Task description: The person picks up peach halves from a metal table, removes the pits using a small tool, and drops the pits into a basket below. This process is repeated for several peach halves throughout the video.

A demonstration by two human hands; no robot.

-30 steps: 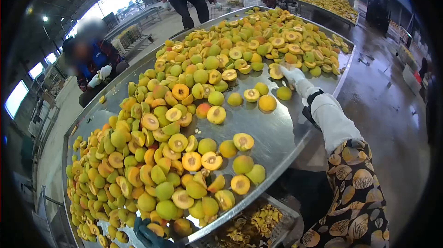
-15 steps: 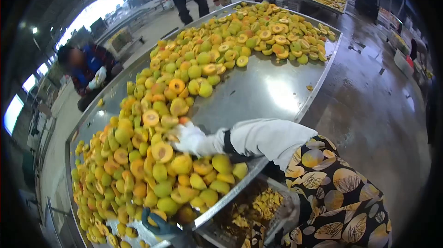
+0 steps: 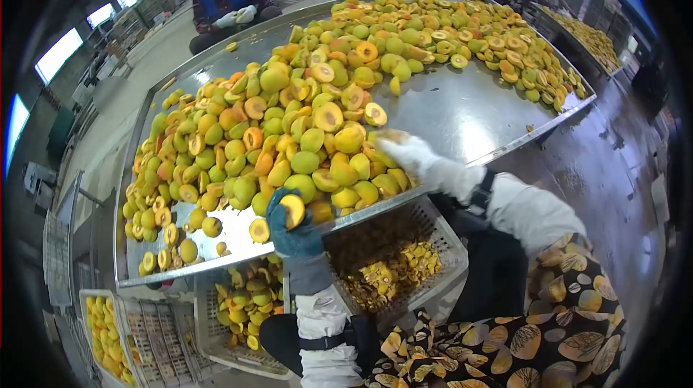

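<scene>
A wide heap of yellow-green peaches, many cut in half with their pit hollows showing, covers much of a metal table. My left hand, in a dark blue-green glove, is closed around a peach half at the table's near edge, its cut face turned up. To the right, my right hand in a white glove reaches over the table at the near right side of the heap. Its fingers are smeared by motion, close to the peaches there.
Below the table's near edge stands a crate with yellow scraps. Beside it are a crate of peach pieces and another crate of fruit. A person in gloves sits across the table; others work farther back by a second fruit-covered table.
The view has turned and shows more of the near side. My left hand has come up from the table's edge with a peach half. My right hand has drawn back from within the heap.
</scene>
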